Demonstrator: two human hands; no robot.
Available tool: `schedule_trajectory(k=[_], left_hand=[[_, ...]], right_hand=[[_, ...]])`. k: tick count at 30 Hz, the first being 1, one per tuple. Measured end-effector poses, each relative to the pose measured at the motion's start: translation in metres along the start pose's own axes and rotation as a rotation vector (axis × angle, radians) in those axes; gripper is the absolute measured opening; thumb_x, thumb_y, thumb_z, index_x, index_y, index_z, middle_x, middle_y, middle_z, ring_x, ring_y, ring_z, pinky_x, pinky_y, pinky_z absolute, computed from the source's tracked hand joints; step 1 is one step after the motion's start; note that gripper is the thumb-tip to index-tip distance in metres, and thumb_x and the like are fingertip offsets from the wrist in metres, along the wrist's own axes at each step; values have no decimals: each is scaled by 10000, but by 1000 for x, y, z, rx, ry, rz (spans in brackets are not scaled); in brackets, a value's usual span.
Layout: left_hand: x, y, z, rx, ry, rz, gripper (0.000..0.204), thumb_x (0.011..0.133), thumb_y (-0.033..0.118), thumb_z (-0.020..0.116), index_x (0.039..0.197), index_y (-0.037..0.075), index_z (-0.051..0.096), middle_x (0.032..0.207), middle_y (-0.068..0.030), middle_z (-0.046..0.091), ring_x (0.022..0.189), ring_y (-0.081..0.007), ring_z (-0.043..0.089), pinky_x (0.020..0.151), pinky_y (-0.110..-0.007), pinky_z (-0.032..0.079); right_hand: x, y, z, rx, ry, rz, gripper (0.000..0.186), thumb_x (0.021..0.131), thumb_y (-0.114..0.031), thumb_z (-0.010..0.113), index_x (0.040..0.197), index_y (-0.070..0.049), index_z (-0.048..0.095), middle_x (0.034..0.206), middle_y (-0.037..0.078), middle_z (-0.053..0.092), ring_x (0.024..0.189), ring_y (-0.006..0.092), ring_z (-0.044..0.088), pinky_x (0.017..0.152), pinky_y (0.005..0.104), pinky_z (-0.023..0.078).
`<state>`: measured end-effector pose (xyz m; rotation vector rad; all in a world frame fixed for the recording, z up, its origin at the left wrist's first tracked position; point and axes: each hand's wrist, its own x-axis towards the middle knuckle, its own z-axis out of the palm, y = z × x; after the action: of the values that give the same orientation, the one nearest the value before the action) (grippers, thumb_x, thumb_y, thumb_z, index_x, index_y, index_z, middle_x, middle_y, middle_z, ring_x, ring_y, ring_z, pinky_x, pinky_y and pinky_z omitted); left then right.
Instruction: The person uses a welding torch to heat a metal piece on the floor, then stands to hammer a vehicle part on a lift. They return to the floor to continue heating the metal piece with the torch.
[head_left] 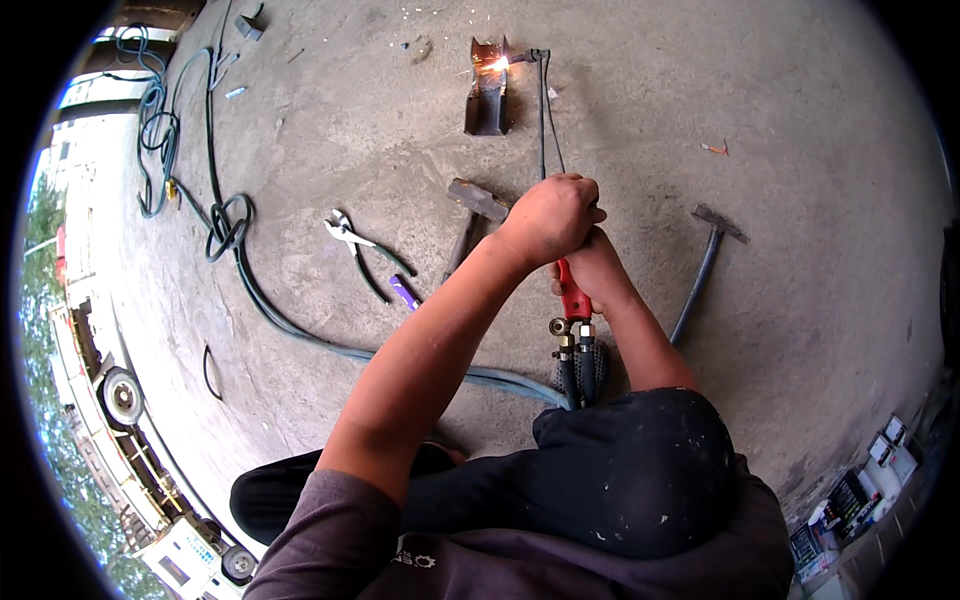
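A cutting torch with a red handle [574, 296] points away from me, its two thin tubes [543, 125] running forward to a bent head [530, 57]. My left hand [556, 215] is closed around its front part, just ahead of my right hand [592, 268], which wraps the handle. Bright flame and sparks flare at the tip, against the right side of a short steel channel piece [487, 105] on the concrete floor. Two hoses with brass fittings [567, 345] leave the handle's rear. My left forearm partly covers a sledgehammer [480, 199].
Pliers [352, 238] and a purple-handled tool [405, 292] lie left of my left arm. Another hammer [718, 223] rests at the right. Hoses [285, 325] snake leftward into a coiled tangle [158, 130]. A truck [125, 400] stands at far left; boxes [865, 490] sit lower right.
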<state>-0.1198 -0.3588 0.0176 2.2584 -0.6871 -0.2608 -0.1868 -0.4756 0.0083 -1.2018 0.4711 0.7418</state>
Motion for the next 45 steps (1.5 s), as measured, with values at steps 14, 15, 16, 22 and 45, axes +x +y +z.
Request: schedule_trajectory(k=[14, 15, 16, 22, 45], left_hand=[[1, 1, -2, 13, 1, 10, 212, 852, 168, 692, 800, -21, 609, 813, -199, 626, 833, -405, 626, 770, -472, 513], [1, 1, -2, 12, 2, 13, 214, 852, 169, 692, 798, -20, 608, 811, -198, 625, 832, -405, 625, 769, -473, 512], [1, 1, -3, 12, 2, 17, 216, 852, 170, 693, 797, -20, 607, 809, -198, 624, 830, -405, 624, 769, -474, 511], [1, 4, -6, 29, -3, 15, 215, 852, 168, 697, 792, -14, 599, 809, -191, 622, 853, -401, 621, 780, -471, 510], [1, -20, -24, 103, -38, -10, 208, 848, 178, 688, 806, -14, 622, 849, -209, 641, 877, -411, 630, 810, -474, 512]], right_hand=[[-1, -4, 1, 22, -10, 7, 176, 928, -206, 603, 885, -47, 539, 620, 49, 553, 465, 163, 553, 439, 321, 478], [-1, -3, 0, 20, -18, 5, 177, 928, -206, 602, 889, -46, 538, 622, 49, 554, 466, 163, 554, 439, 321, 477], [0, -3, 0, 19, -26, 3, 178, 929, -207, 602, 892, -45, 537, 623, 49, 555, 468, 163, 554, 439, 320, 476], [-1, -3, 3, 36, -2, -16, 173, 938, -202, 586, 883, -44, 539, 611, 52, 549, 460, 164, 552, 432, 321, 465], [22, -14, 20, -53, -59, -31, 97, 961, -117, 495, 956, -22, 514, 643, 58, 550, 458, 155, 541, 405, 317, 451]])
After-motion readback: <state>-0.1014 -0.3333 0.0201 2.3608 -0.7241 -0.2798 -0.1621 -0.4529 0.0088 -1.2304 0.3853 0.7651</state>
